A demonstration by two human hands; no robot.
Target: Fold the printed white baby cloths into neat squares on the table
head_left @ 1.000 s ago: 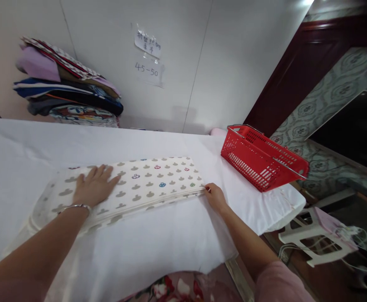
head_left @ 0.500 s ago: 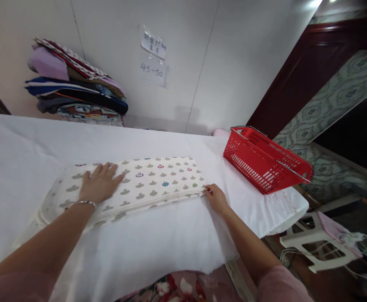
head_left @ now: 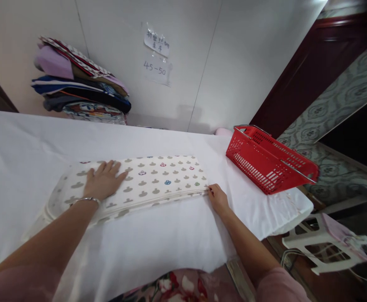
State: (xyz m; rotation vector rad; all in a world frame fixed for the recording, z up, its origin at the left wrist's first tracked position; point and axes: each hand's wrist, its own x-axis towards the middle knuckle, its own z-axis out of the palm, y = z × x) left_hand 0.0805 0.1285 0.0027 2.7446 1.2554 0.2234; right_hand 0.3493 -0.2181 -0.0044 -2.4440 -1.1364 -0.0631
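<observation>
A folded white cloth with grey and a few coloured mushroom-like prints lies lengthwise on the white-covered table. Its layers show along the near edge. My left hand rests flat on the cloth's left part, fingers spread, a silver bangle at the wrist. At the cloth's near right corner, my right hand pinches the edge between thumb and fingers. The left end of the cloth is rounded and loosely layered, partly behind my left forearm.
A red plastic basket with metal handles stands at the table's right end. Folded fabrics are piled against the wall at back left. Paper signs hang on the wall. A white stool stands on the floor at right.
The whole view has shifted slightly, so everything appears a little further right. Both hands keep the same places on the cloth.
</observation>
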